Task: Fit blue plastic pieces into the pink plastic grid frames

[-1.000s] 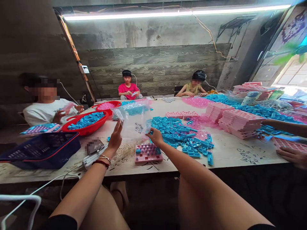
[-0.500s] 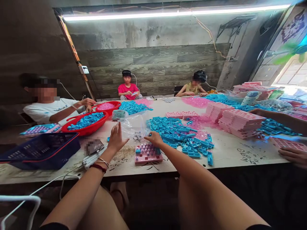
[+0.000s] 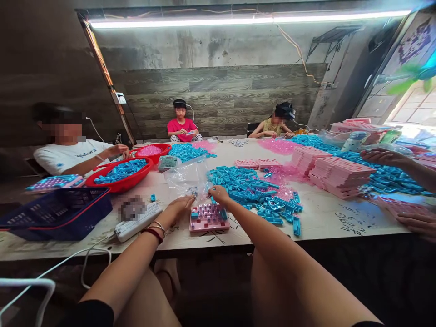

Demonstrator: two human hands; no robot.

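Note:
A clear plastic bag (image 3: pixel 187 175) with small dark pieces lies on the table just beyond a pink tray (image 3: pixel 208 217) holding small blocks and a blue part. My left hand (image 3: pixel 177 207) rests palm down at the bag's near edge, left of the tray, fingers stretched out. My right hand (image 3: pixel 219 194) sits curled at the bag's right corner, above the tray, fingers pinched on the bag or a small blue piece; which one is unclear. A heap of blue plastic parts (image 3: pixel 259 193) spreads to the right of that hand.
A red basket of blue parts (image 3: pixel 121 172) and a dark blue crate (image 3: pixel 54 211) sit left, with a white power strip (image 3: pixel 138 222). Stacks of pink trays (image 3: pixel 335 170) stand right. Three people sit across; another person's hands (image 3: pixel 413 222) work at the right edge.
The bag, held up in the air a second ago, now lies on the table. Both my hands have come down with it, the left one flattening beside the pink tray.

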